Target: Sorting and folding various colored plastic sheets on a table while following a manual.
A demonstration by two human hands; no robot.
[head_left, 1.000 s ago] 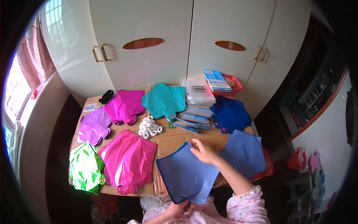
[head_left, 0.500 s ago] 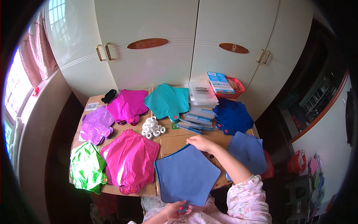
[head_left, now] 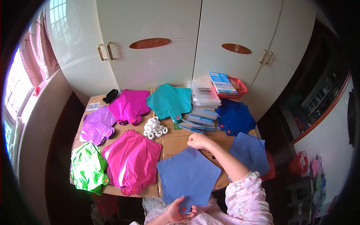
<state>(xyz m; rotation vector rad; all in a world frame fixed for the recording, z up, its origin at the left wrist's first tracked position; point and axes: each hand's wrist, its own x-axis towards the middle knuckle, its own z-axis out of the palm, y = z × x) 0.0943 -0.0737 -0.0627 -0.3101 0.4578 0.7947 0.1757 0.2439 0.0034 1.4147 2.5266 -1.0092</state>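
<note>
A light blue printed box lies in a red basket at two o'clock of the cardboard-covered table; clear flat packets are stacked beside it. A white label sits at ten o'clock. The blue star-shaped inflatable, flat and matte with a red valve, lies at the near edge. Left hand pinches its bottom tip at six o'clock. Right hand, fingers curled, presses its top point at twelve.
</note>
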